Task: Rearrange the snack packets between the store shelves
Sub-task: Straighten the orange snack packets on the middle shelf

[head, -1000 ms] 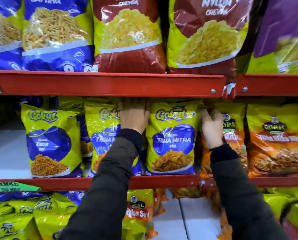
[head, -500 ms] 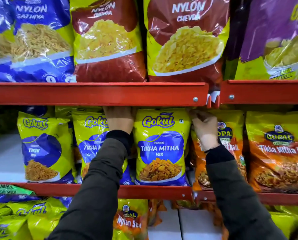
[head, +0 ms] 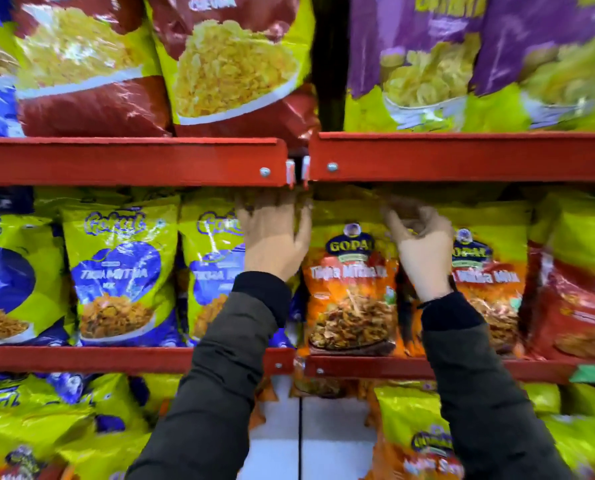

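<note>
- The orange Gopal packet (head: 351,289) stands upright on the middle shelf (head: 375,367), between both hands.
- The left hand (head: 271,237) curls round the packet's upper left edge.
- The right hand (head: 424,244) pinches its top right corner, just under the upper shelf rail (head: 462,157).

Our left hand (head: 271,237) loses its fingertips in the shadow under the red metal shelf rail (head: 129,161), so we cannot tell what they grip. The whole frame is motion-blurred: small print on the yellow-and-blue Gokul packet (head: 119,271) is unreadable. The purple-and-green foil bags (head: 427,64) at upper right are cropped by the top edge.
</note>
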Tool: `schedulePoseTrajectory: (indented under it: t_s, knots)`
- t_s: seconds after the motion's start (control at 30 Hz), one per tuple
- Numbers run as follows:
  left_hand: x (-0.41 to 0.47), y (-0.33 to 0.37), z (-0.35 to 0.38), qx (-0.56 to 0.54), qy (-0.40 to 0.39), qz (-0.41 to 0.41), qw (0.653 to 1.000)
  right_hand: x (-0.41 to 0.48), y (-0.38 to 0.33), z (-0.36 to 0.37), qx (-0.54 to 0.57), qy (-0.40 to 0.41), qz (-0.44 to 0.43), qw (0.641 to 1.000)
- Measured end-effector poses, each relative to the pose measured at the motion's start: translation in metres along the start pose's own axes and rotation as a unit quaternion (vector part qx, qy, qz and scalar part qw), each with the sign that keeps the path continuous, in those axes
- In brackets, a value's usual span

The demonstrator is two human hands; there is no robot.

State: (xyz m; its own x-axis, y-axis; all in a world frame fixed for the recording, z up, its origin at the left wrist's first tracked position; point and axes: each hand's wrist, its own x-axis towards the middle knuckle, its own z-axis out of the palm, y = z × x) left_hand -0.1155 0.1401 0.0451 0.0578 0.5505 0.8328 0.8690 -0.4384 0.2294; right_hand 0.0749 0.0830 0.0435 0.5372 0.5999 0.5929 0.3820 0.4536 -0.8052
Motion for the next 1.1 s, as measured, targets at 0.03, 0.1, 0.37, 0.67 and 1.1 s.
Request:
schedulePoseTrajectory:
  t_s: [0.03,0.1,0.37,0.67,1.1]
  knots:
    - [-0.004,0.012,0.007,-0.007,0.002,-0.019,1.000,0.002,0.005,-0.013,-0.013,0.008,-0.001,1.000]
    - [-0.010,0.036,0.020,-0.021,-0.004,-0.082,0.996,0.008,0.016,-0.044,-0.024,0.019,0.004,1.000]
    - [-0.058,0.144,0.038,-0.135,-0.032,-0.067,0.988,0.021,0.056,-0.151,-0.175,0.096,0.012,0.980]
    - [-0.060,0.170,0.063,-0.125,-0.147,-0.152,0.969,0.009,0.076,-0.181,-0.098,0.040,0.182,0.978]
    - [-0.007,0.156,0.062,-0.318,-0.148,-0.301,0.887,0.074,0.079,-0.166,-0.043,0.045,0.271,0.960]
